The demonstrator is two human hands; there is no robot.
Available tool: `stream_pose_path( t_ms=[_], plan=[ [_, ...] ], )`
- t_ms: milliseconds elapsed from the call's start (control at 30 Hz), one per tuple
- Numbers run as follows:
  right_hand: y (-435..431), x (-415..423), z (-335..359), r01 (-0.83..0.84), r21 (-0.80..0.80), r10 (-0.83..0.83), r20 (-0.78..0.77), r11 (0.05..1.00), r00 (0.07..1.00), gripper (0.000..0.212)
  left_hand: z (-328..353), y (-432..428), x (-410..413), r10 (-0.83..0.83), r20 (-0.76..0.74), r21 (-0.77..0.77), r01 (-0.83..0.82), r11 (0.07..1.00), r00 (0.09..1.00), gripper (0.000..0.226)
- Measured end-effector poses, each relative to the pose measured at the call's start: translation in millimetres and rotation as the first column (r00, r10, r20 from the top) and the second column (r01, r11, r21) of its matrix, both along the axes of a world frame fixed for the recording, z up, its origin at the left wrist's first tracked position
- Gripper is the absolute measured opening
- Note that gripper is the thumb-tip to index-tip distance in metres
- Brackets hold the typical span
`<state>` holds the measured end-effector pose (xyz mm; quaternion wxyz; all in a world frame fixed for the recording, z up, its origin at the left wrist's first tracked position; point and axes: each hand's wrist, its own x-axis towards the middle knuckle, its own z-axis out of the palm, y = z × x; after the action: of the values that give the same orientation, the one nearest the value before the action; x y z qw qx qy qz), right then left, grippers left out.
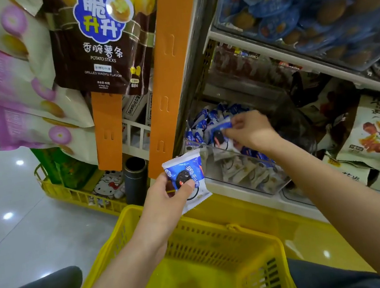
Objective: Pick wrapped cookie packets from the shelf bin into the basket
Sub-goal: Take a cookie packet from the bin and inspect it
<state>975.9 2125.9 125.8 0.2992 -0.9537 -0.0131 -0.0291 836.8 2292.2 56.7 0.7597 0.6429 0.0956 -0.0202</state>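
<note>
Left hand (166, 199) grips cookie packet (184, 176) just past basket (217, 234) rim, 12 o'clock; right hand (251, 130) pinches second packet (221, 128) in shelf bin (246, 174), 1 o'clock. I see none in basket: task barely begun, I judge.

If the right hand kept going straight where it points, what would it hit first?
The right hand would probably meet the heap of blue-and-white wrapped cookie packets in the clear plastic bin; depth is unclear.
</note>
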Motion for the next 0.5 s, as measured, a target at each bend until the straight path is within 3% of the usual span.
stream_pose_path(
  t_ms=[33,100,167,333,500],
  plan=[
    [-1.2,-6.9,6.2,0.003,0.061,-0.01,0.123,0.998,0.992,0.021,0.9,0.2,-0.4,0.011,0.012,-0.005,-0.011,1.0,1.0,0.027],
    [-3.1,-24.9,20.3,-0.106,0.171,0.043,0.335,0.98,0.941,0.015,4.2,-0.4,-1.3,0.039,0.033,-0.036,-0.038,0.999,0.999,0.027],
    [-4.5,-46.0,30.4,-0.227,0.293,0.105,0.377,0.929,0.92,0.007,9.0,-2.1,-2.3,0.068,0.058,-0.062,-0.065,0.996,0.996,0.027],
    [-4.5,-83.0,13.0,-0.271,0.372,0.265,0.07,0.888,0.962,0.007,19.2,-6.7,-7.0,0.048,0.141,-0.121,-0.031,0.992,0.989,0.019],
    [2.5,-100.5,-5.1,-0.18,0.495,0.303,-0.181,0.85,0.935,0.009,15.5,-9.2,-10.8,0.041,0.158,-0.043,-0.034,0.998,0.987,0.042]
  ],
)
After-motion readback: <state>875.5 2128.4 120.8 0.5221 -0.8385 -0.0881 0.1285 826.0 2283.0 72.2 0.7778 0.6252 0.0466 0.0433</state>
